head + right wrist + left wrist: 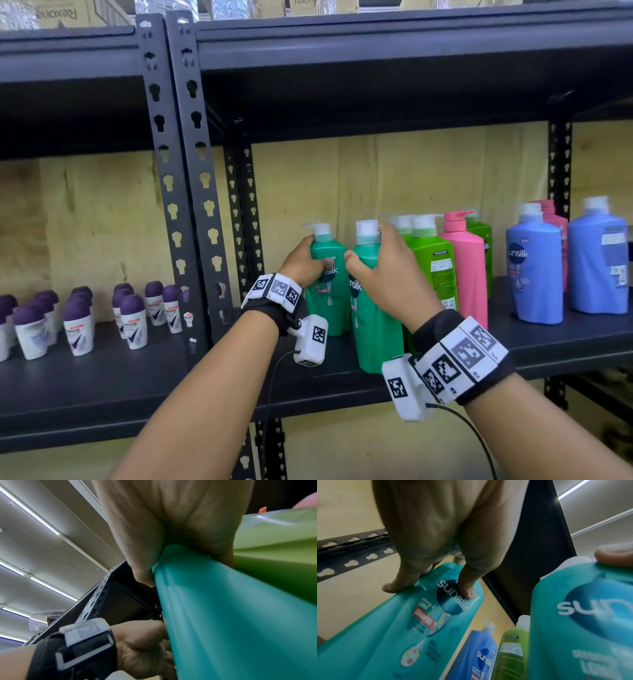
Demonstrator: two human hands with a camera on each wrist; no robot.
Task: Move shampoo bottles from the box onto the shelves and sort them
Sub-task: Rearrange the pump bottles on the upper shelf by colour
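We see left hand wrapped round shoulder of left teal bottle, thumb on label. Right hand grips right teal bottle, just beside left teal bottle. Both upright on shelf, light-green bottle touching right one.

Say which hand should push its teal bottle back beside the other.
Right hand, probably: its teal bottle stands nearer the shelf's front edge, while the left hand's bottle already sits farther back.
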